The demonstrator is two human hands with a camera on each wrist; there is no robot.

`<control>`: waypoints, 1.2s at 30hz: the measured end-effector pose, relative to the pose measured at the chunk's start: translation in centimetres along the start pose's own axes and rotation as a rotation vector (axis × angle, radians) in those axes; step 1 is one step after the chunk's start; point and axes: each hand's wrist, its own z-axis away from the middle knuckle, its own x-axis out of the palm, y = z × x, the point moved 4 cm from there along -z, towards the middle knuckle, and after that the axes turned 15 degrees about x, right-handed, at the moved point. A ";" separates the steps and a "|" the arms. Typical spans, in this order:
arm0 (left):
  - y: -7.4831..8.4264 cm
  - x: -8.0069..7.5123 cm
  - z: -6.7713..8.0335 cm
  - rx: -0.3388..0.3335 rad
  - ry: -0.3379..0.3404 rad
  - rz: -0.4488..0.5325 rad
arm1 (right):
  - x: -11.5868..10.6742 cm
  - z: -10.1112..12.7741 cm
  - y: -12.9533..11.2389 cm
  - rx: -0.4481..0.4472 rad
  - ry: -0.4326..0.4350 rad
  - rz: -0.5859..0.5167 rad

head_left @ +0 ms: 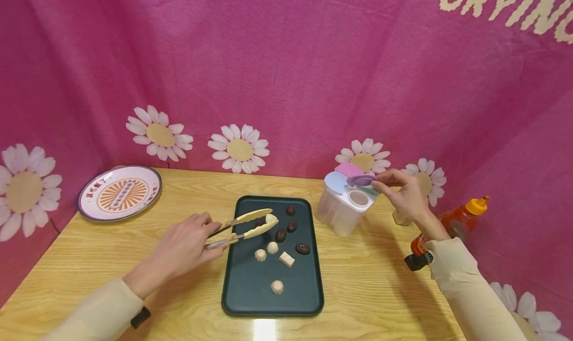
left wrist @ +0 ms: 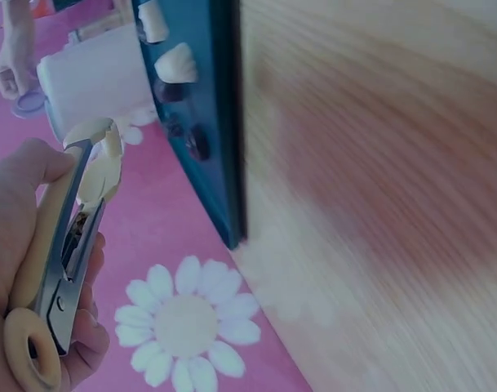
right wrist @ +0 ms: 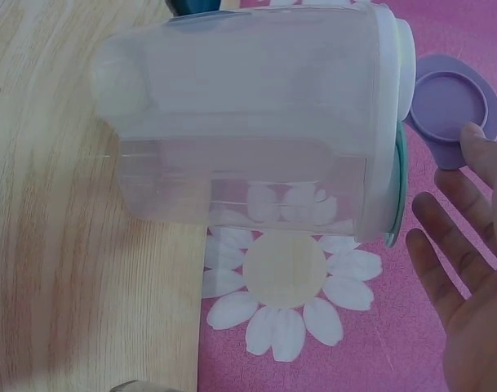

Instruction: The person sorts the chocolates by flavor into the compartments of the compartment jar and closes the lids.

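My left hand [head_left: 188,244] grips a pair of tongs [left wrist: 64,261] with cream-coloured tips. Between those tips sits a white chocolate [head_left: 270,218], above the dark green tray [head_left: 250,298]. Dark chocolates [head_left: 302,249] and white chocolates [head_left: 277,287] lie spread on the tray. To the tray's right stands a translucent container [right wrist: 256,106] with coloured flap lids. My right hand [head_left: 405,194] pinches its purple lid [right wrist: 450,104] by the edge, thumb on top. That lid is raised, and a round opening [head_left: 358,198] shows below it. The blue lid [head_left: 335,182] lies flat.
A printed plate [head_left: 123,193] lies at the back left of the wooden table [head_left: 188,296]. A red sauce bottle with a yellow cap [head_left: 477,206] stands beyond my right forearm, near a small, partly hidden pale object [head_left: 401,218]. Behind hangs a pink flowered cloth [head_left: 286,72].
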 end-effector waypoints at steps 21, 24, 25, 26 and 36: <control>4.3 0.7 -9.1 0.097 0.091 0.079 | 0.1 0.0 0.1 -0.010 0.009 -0.001; 4.7 0.6 -10.2 0.118 0.100 0.088 | 0.1 0.0 0.0 -0.007 0.008 0.006; 4.9 0.7 -10.6 0.125 0.101 0.090 | 0.1 0.0 0.0 -0.007 0.007 0.008; 5.0 0.7 -11.0 0.134 0.102 0.093 | 0.1 0.0 0.0 -0.008 0.006 0.008; 6.7 0.7 -15.0 0.216 0.142 0.110 | 0.0 -0.1 0.2 0.003 0.000 0.005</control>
